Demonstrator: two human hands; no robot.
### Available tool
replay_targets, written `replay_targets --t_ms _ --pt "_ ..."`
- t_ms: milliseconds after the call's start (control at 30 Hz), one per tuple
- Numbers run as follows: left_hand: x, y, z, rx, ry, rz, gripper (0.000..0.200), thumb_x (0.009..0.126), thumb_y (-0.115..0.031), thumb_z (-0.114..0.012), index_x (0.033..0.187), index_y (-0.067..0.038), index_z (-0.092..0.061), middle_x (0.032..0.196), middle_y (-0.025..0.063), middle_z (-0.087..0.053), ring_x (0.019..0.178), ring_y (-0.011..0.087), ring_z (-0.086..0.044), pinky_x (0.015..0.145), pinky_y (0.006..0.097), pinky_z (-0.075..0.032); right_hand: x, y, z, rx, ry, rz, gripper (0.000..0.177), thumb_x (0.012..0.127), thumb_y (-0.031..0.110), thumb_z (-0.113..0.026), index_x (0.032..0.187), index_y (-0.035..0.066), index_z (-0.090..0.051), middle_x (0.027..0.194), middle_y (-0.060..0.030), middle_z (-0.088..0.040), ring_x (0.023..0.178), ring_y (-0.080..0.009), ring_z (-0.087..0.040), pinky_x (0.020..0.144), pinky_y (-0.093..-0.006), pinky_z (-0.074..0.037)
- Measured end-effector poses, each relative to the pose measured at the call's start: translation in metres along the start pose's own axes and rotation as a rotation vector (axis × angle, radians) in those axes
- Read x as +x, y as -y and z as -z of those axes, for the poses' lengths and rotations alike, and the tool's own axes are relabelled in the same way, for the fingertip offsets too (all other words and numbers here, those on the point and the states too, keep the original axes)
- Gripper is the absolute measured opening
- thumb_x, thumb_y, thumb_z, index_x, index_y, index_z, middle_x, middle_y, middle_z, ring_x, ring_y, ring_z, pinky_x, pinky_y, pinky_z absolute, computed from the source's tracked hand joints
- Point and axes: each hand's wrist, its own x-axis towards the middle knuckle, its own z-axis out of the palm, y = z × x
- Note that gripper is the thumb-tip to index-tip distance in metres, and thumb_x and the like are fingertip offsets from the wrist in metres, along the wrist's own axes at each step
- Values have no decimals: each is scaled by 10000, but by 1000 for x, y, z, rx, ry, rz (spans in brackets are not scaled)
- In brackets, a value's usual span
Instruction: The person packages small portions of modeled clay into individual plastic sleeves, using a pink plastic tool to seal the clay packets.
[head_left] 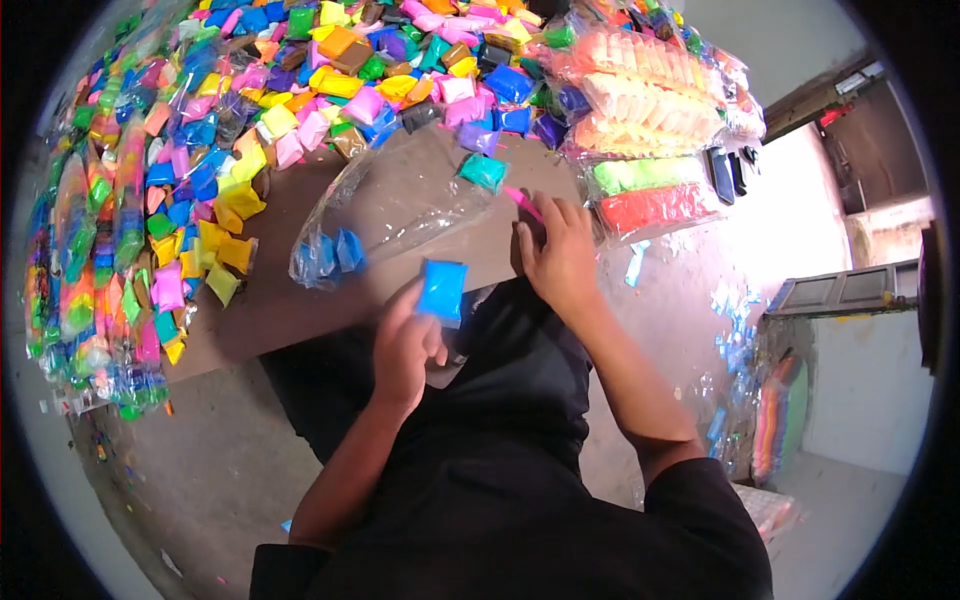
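My left hand (403,345) is closed on a small blue packet (442,291), held up in front of my lap near the table's front edge. Over the brown tabletop, my right hand (560,250) has its fingers curled, with a thin pink stick (522,203) poking out from them. A teal packet (484,172) lies just beyond that stick. Between my hands and the pile, a clear plastic bag (390,210) is spread on the table, with blue packets (333,252) in its left end.
A big heap of colourful packets (340,80) covers the table's far side and left. Filled clear bags (75,250) stand at far left. Bagged peach packets (650,95) and a bag of green and red ones (655,195) lie at right. Blue scraps (735,330) litter the floor.
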Motion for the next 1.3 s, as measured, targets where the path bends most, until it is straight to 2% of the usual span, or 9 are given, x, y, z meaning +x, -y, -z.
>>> replay_targets --t_ms 67,233,333,433,600,667,933,1100,1300 --pt "-4 -2 3 -8 10 -3 514 992 -77 -436 1502 -11 -430 720 -26 -436 609 57 -392 561 248 -436 -10 9 5 -66 -26 17 454 881 100 -719 1301 16 -571 1183 -204 -600 1028 -416 -571 927 -461 -476" --pt "-30 -5 -8 135 36 -179 504 995 -72 -434 1493 12 -428 749 -16 -471 628 51 -421 564 241 -440 -53 79 13 1145 405 -452 701 873 122 -797 1457 41 -417 990 -38 -644 792 -90 -586 708 -259 -500" --pt "-42 -2 -11 118 40 -188 494 995 -67 -439 1482 18 -434 770 -10 -492 633 52 -431 552 244 -443 -66 76 -1 887 351 -395 276 945 126 -728 1174 21 -615 772 -14 -597 672 -59 -555 581 -247 -458" --pt "-59 -2 -3 -35 -3 -62 462 984 -37 -463 1442 23 -479 742 12 -508 595 60 -432 560 250 -458 -70 80 3 1291 369 -782 230 1001 172 -667 1167 13 -645 718 17 -584 657 -46 -560 581 -213 -448" --pt "-76 12 30 -138 44 2 325 1011 -84 -495 1304 27 -582 811 36 -582 679 74 -526 588 280 -494 -102 99 11 1165 584 -367 200 1014 119 -642 1183 13 -634 842 -6 -638 699 -48 -576 620 -214 -472" --pt "-81 13 35 252 -6 -61 280 1047 -172 -531 1239 19 -602 881 64 -638 753 100 -601 611 294 -522 -104 111 16 1261 650 -531 192 997 97 -657 1160 -4 -657 872 -33 -690 750 -75 -630 682 -258 -529" --pt "-94 0 44 -28 40 65 251 1071 -221 -522 1207 -11 -528 954 60 -600 769 122 -608 627 307 -585 -87 117 21 1060 610 -98 270 930 19 -683 1198 -14 -685 893 -140 -688 752 -200 -666 676 -302 -519" --pt "-101 -7 58 -237 190 168 419 1079 -262 -508 1450 -85 -433 1098 111 -574 839 171 -622 676 380 -592 -93 118 21 1082 659 -175 180 922 35 -718 1095 -9 -741 903 -126 -698 761 -181 -662 677 -287 -511" --pt "-104 -11 75 -514 222 321 401 1070 -356 -493 1340 -61 -521 1171 145 -606 886 238 -647 783 437 -559 -105 124 10 1387 834 -473 155 985 87 -671 1074 -22 -738 916 -86 -686 762 -116 -643 668 -255 -526"
